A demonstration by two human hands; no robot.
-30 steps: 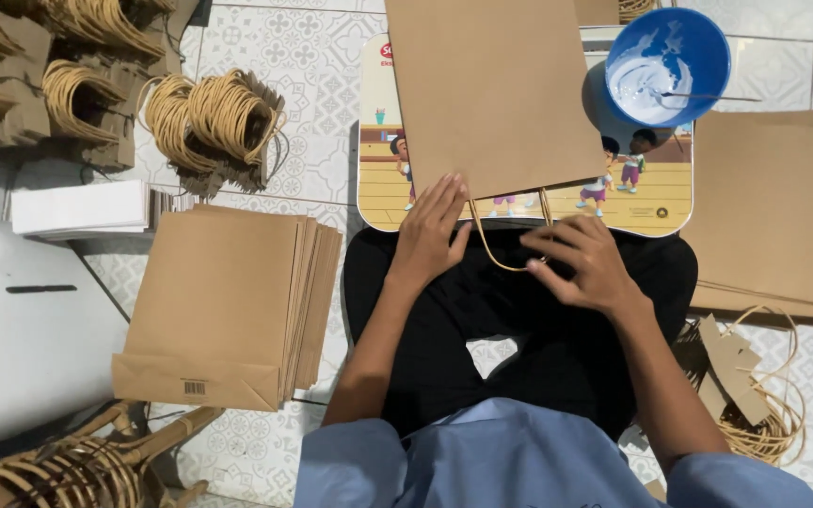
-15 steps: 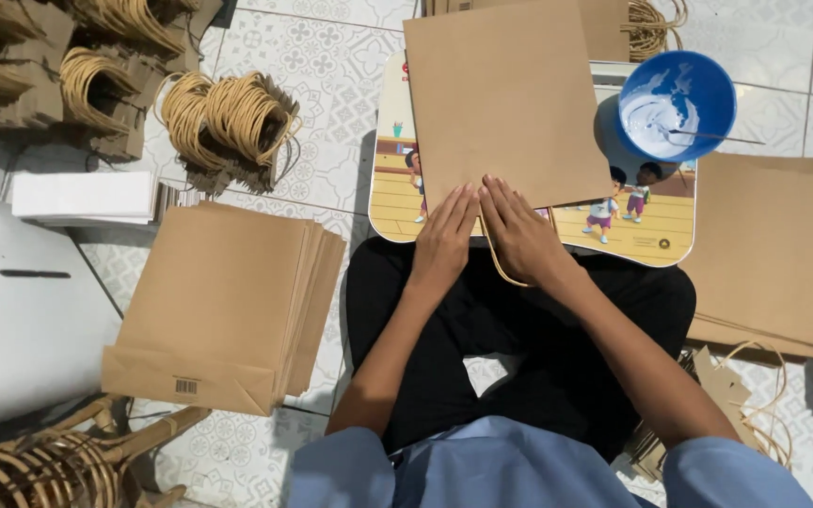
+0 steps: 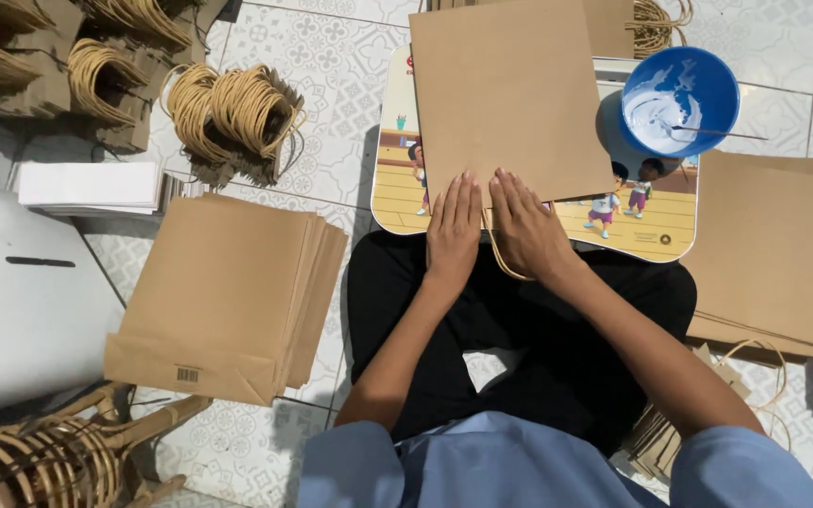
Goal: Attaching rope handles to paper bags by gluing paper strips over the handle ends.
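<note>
A home turned paper-bag workshop: patterned floor tiles (image 3: 331,85), a stack of bags (image 3: 228,292) at left, bundled handles (image 3: 237,113) far left, a glue bowl (image 3: 679,99) far right.

Single head view, no second view to share. Camera on seated person's head, aimed steeply down and forward over lap. Close range: forearms, both hands mid-frame. Picture-printed surface (image 3: 425,202) just ahead, upper centre. Tiled floor (image 3: 331,160) fills edges; bag stack (image 3: 228,292) left, blue bowl (image 3: 679,99) upper right.
</note>
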